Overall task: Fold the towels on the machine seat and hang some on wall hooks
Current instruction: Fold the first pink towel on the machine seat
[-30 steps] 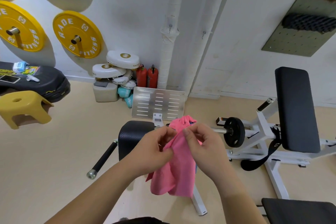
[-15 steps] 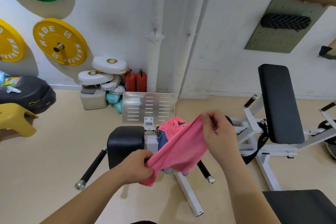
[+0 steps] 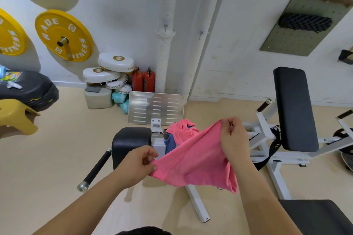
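Item: pink terry-cloth towel (image 3: 193,162), held in the air and stretched slantwise between two hands above the white steel frame (image 3: 198,208) of a gym machine. Left hand (image 3: 137,166): grip closed in a pinch, thumb and curled fingers holding the towel's lower left corner. Right hand (image 3: 233,139): grip likewise closed, fingers curled round the upper right corner, which is held higher than the left; the cloth sags below and to the right of it. Behind the held towel, a second crumpled pink towel (image 3: 183,129) lies on top of a dark blue towel (image 3: 171,143); both rest on the machine just to the right of its black padded roller (image 3: 131,139), and what lies beneath them is hidden. Beyond: a slotted silver metal footplate (image 3: 156,108). On the white wall: two small metal hooks (image 3: 165,25), with nothing hanging on them; a yellow weight plate (image 3: 63,36); a grey pegboard (image 3: 286,44) carrying a black ribbed foam roller (image 3: 305,22). On the floor by the wall: two red fire extinguishers (image 3: 143,80) and stacked white boxing pads (image 3: 114,63). At right: a black upholstered bench pad (image 3: 294,108).
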`<act>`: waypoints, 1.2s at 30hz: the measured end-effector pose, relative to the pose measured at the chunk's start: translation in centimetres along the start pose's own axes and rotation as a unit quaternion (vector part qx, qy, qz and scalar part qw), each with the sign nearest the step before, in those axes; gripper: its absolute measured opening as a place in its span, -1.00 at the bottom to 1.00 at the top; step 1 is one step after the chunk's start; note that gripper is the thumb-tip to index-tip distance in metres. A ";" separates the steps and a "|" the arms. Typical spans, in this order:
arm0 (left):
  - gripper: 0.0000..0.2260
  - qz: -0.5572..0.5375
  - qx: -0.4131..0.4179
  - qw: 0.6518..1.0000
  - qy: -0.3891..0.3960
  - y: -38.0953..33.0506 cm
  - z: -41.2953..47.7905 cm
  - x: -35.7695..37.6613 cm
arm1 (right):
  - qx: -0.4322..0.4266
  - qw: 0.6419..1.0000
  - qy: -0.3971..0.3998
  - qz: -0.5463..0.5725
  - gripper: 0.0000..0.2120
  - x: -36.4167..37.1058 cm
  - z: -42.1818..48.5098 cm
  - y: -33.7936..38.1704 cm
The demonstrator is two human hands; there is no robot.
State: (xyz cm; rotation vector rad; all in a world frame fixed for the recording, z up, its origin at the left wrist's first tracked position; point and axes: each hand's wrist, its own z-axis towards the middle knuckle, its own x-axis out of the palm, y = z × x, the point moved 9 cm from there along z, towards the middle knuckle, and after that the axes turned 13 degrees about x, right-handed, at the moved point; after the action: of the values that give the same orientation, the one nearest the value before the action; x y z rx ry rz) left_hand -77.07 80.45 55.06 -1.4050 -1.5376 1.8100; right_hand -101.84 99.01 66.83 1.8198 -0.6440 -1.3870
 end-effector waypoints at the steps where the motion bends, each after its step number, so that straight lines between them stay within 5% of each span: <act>1: -0.75 0.006 0.004 1.000 -0.017 -0.2 0.1 -0.2 | -0.003 1.000 0.009 0.005 -0.82 0.6 -0.2 0.3; 6: -0.80 -0.011 0.031 0.999 -0.026 -1.9 -0.2 1.1 | -0.016 0.999 0.034 0.021 -0.83 3.0 -1.1 1.2; 10: -0.85 0.112 0.068 0.990 -0.058 -2.5 -0.1 0.5 | -0.002 0.997 0.033 0.070 -0.84 3.5 -1.4 1.2; 14: -0.62 0.183 0.049 0.982 -0.030 -0.8 -0.3 1.0 | 0.019 0.991 0.012 0.132 -0.86 2.9 -1.2 1.2; 19: -0.82 0.186 0.056 0.976 -0.100 -0.4 -0.5 -0.4 | 0.039 0.992 -0.001 0.117 -0.85 2.7 0.0 -0.2; 24: -0.88 0.103 0.048 0.978 -0.177 -1.5 -0.7 -2.4 | 0.053 0.993 -0.023 0.100 -0.83 2.1 0.9 -1.8; 27: -0.89 -0.082 -0.049 0.968 -0.233 -0.5 -1.4 -3.6 | 0.071 0.992 -0.018 0.100 -0.78 1.9 1.9 -3.4; 30: -0.83 -0.175 -0.056 0.963 -0.196 -1.7 -1.5 -3.9 | 0.099 0.990 0.003 0.097 -0.79 2.0 2.6 -5.3; 36: -0.67 0.078 0.035 0.992 -0.091 -3.7 0.1 -6.1 | 0.101 0.991 0.031 0.076 -0.83 1.8 3.7 -6.2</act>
State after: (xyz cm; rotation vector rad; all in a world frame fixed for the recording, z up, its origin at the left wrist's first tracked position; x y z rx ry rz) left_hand -75.68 76.79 61.03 -1.3943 -1.4687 2.1177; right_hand -105.18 100.34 60.30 1.9201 -0.8983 -1.1952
